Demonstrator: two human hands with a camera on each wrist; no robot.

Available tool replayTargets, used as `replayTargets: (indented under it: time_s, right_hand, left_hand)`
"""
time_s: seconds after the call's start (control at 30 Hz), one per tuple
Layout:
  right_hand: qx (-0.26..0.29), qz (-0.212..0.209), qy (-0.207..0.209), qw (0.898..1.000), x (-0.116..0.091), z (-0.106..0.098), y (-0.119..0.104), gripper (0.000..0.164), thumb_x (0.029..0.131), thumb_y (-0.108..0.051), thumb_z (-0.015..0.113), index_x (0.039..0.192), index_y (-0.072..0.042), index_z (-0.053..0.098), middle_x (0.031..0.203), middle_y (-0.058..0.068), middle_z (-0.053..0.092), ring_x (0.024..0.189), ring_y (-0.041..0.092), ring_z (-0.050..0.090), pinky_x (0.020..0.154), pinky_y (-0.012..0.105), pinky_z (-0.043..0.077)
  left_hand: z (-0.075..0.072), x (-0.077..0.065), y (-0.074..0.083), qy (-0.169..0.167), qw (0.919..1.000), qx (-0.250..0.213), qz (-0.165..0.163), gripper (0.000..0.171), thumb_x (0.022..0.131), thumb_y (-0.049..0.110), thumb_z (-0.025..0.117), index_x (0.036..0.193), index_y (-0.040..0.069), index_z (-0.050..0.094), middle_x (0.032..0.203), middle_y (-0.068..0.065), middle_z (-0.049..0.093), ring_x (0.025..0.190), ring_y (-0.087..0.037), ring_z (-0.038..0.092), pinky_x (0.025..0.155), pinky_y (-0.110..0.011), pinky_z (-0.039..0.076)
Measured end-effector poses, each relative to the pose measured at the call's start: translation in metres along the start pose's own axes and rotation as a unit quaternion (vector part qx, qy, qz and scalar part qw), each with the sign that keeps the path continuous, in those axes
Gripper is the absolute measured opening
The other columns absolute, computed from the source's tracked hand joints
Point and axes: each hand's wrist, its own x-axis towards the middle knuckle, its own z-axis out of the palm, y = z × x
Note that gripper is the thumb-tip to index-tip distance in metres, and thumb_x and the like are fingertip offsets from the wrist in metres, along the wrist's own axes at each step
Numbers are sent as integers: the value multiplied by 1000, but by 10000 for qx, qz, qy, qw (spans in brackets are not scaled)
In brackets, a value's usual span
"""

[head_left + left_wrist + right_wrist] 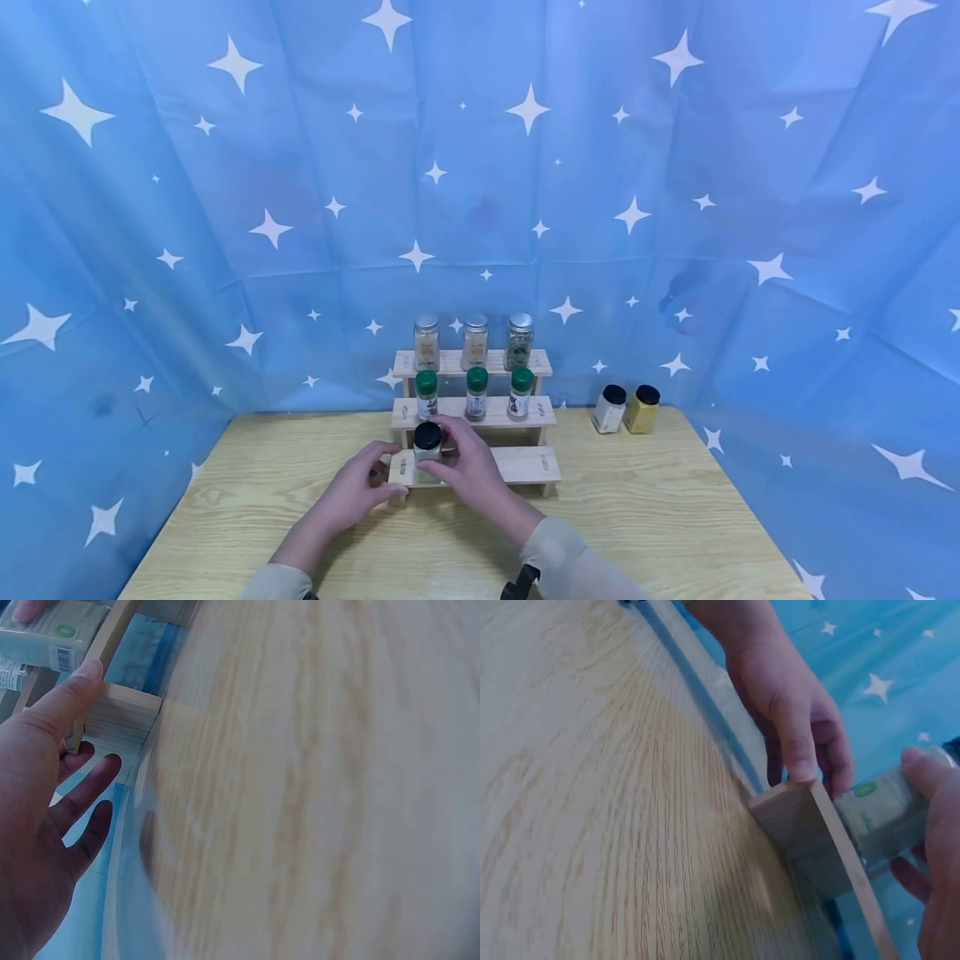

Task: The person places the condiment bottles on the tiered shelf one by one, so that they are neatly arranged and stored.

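A three-step wooden rack [528,465] stands on the table. On the left part of its lowest step is a clear spice jar [428,442] with a black lid, upright. My right hand [476,467] pinches this jar between thumb and fingers; in the right wrist view the jar [881,814] shows a green mark on its label. My left hand [356,487] grips the left end of the lowest step. Seen from the left wrist, the left hand [41,772] has its thumb on the board's front edge and the other fingers behind it.
Three green-lidded jars [476,394] line the middle step, three silver-lidded jars [475,343] the top one. To the right on the table [637,517] stand a black-lidded jar with pale contents [610,410] and one with yellow contents [642,411]. A blue star-patterned curtain [480,208] hangs behind.
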Motion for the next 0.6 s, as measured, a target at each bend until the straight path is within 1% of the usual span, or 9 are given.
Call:
replayTargets:
  time_s: [0.17, 0.27, 0.37, 0.5, 0.6]
  right_hand:
    - [-162, -66, 36, 9998, 0, 0, 1, 66, 95, -20, 91, 151, -25, 57, 137, -3, 64, 116, 16, 67, 91, 36, 65]
    - [-323, 10, 18, 9995, 0, 0, -1, 72, 94, -21, 93, 154, -24, 54, 135, -3, 64, 116, 15, 67, 91, 36, 65]
    - [-389, 221, -26, 9990, -1, -3, -4, 80, 91, -23, 95, 158, -20, 51, 131, -3, 66, 116, 15, 67, 94, 37, 64]
    - [-302, 555, -60, 9980, -6, -10, -7, 86, 91, -29, 95, 161, -12, 47, 130, -2, 67, 119, 17, 67, 100, 40, 62]
    - [-227, 753, -61, 9969, -12, -20, -7, 85, 94, -30, 93, 161, -9, 46, 133, -1, 66, 122, 19, 65, 103, 43, 60]
  left_hand:
    - [0, 1, -1, 4, 10000, -26, 13, 68, 92, 38, 93, 149, 17, 63, 145, -2, 64, 109, -15, 68, 92, -39, 60]
    - [0, 1, -1, -10, 10000, -50, 14, 68, 92, 38, 93, 150, 17, 63, 145, -1, 64, 109, -15, 68, 92, -39, 60]
    - [1, 1, -1, -16, 10000, -72, 8, 69, 92, 38, 93, 150, 16, 63, 145, -1, 65, 109, -15, 68, 93, -39, 60]
    - [1, 1, -2, 6, 10000, -63, -9, 69, 92, 38, 93, 149, 16, 63, 144, -1, 65, 109, -15, 68, 93, -39, 60]
    - [1, 1, -2, 10, 10000, -63, -43, 69, 91, 38, 93, 150, 17, 63, 143, 0, 65, 109, -14, 68, 95, -40, 60]
